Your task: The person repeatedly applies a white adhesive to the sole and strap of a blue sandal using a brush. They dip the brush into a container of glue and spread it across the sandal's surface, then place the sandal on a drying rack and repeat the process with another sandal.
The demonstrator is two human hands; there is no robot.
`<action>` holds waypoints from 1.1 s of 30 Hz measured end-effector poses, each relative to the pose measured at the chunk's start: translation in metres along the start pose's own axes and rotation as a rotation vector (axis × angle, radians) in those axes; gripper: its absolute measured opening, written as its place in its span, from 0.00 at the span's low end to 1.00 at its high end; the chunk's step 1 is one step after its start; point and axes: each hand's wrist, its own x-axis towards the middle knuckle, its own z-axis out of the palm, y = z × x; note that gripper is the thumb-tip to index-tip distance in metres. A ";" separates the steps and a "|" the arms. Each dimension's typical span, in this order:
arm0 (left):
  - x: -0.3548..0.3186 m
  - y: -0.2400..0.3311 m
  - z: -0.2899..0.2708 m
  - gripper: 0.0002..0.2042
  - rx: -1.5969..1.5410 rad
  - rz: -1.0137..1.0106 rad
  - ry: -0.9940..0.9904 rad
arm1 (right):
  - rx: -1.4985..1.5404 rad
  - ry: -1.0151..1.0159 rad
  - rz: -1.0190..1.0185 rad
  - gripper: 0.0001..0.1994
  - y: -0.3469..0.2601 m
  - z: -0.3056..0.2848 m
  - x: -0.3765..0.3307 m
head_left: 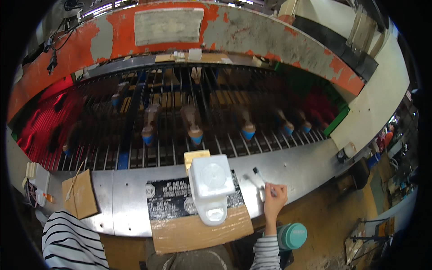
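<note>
In my right hand (275, 196) is a slim, pale-handled brush (259, 175), pinched between the fingers, its dark tip pointing up and left over the metal ledge. My left hand is out of sight; only the striped left sleeve (72, 240) shows at the lower left. Left of my right hand, a translucent white plastic container (212, 177) stands on a cardboard sheet (202, 231) partly covered with black printed tape. A yellowish block (196, 156) sits just behind the container. On the conveyor bars beyond lie several shoe-shaped brown pieces with blue tips (196, 137).
A metal ledge (130, 200) runs along the conveyor (164, 155). At left, a brown cardboard piece (81, 193) carries a thin stick. A teal-lidded container (295, 236) stands below my right forearm. An orange, peeling machine frame (121, 33) arches over the bars. Red light glows at both sides.
</note>
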 end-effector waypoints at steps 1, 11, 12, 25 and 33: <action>-0.001 0.003 -0.009 0.25 0.051 0.035 0.018 | -0.033 0.009 -0.045 0.06 0.000 -0.001 0.000; -0.013 0.022 -0.080 0.27 0.456 0.194 0.210 | 0.056 -0.039 0.142 0.06 -0.009 -0.002 0.000; -0.015 0.020 -0.080 0.28 0.463 0.186 0.249 | 0.050 -0.044 0.142 0.06 -0.008 -0.002 0.000; -0.017 -0.182 0.102 0.15 -1.587 -1.387 0.800 | 0.072 -0.061 0.159 0.05 -0.002 0.002 0.000; -0.025 -0.294 0.181 0.07 -1.863 -1.473 0.884 | -0.021 -0.082 0.182 0.04 -0.005 0.003 0.002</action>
